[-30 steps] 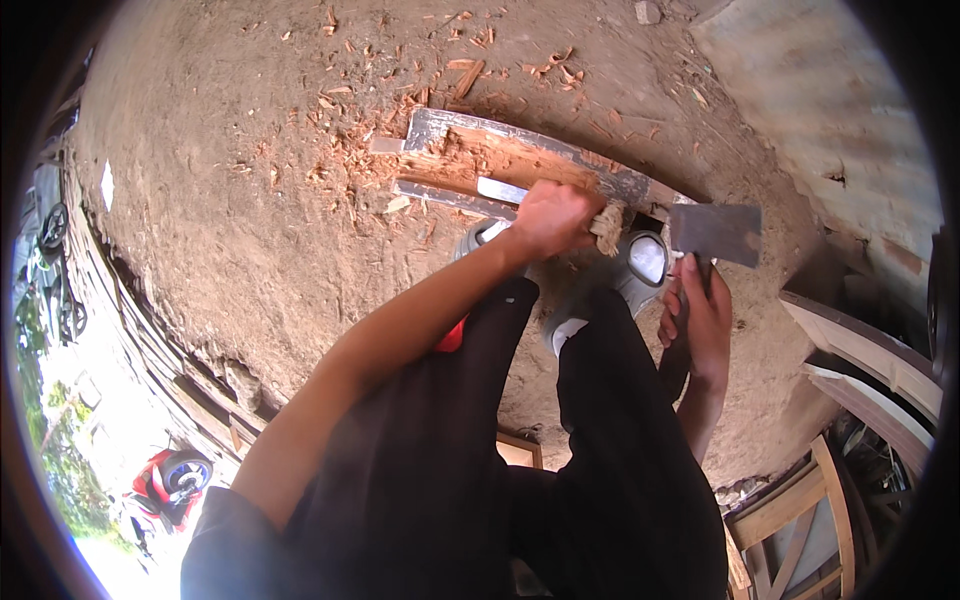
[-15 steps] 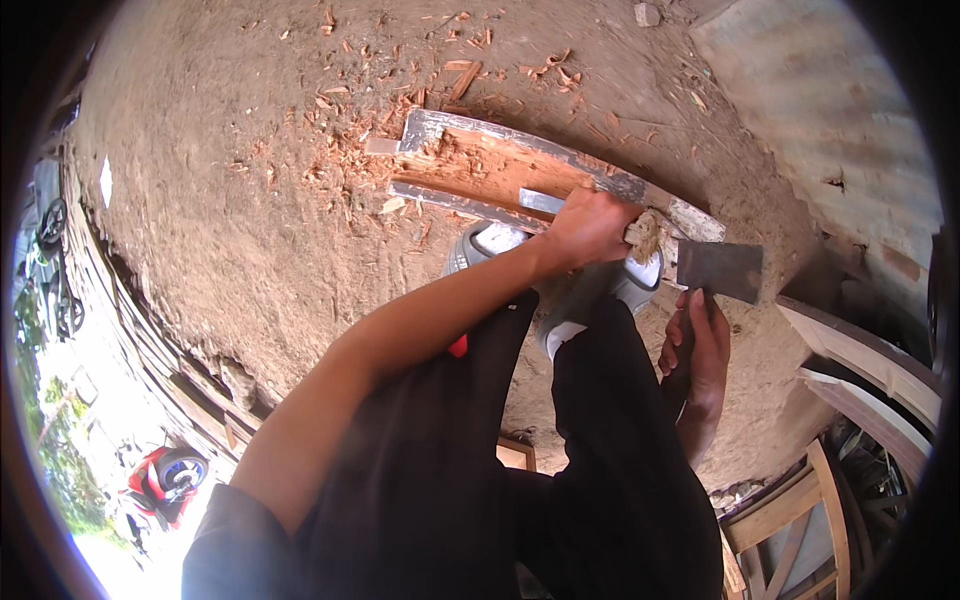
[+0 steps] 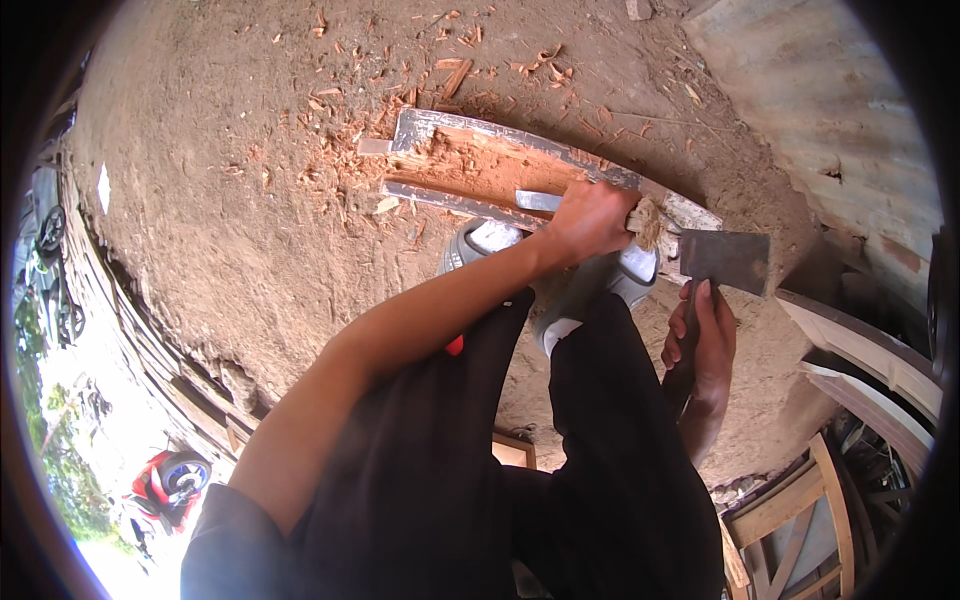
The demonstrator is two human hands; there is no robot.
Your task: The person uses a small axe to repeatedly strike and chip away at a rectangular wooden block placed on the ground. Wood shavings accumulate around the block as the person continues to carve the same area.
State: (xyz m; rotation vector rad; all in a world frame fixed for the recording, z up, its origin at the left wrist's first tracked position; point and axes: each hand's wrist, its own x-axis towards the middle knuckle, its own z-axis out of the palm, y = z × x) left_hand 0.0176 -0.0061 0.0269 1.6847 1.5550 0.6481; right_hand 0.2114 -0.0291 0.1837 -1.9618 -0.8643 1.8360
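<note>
My left hand (image 3: 590, 220) is closed round a chisel, its frayed wooden handle (image 3: 647, 225) showing at the right and its flat metal blade (image 3: 538, 200) lying in the hollowed channel of a weathered, grey-painted timber piece (image 3: 480, 160). My right hand (image 3: 703, 350) grips the dark handle of a flat, rectangular-headed striking tool (image 3: 725, 260), whose head is just right of the chisel's handle end. The timber lies crosswise before my grey-and-white shoes (image 3: 480, 243), with pale exposed wood inside it.
Wood shavings (image 3: 455, 80) scatter over the dirt ground (image 3: 220, 250). A corrugated sheet (image 3: 810, 100) runs along the right, above stacked panels (image 3: 860, 350) and a wooden frame (image 3: 830, 500). Poles (image 3: 160, 350) lie at the left, with a red motorbike (image 3: 160, 485) beyond.
Since a second ago, the chisel in my left hand has shifted right along the channel, and my right hand's tool has moved slightly lower and rightward, rising a little in the last half second.
</note>
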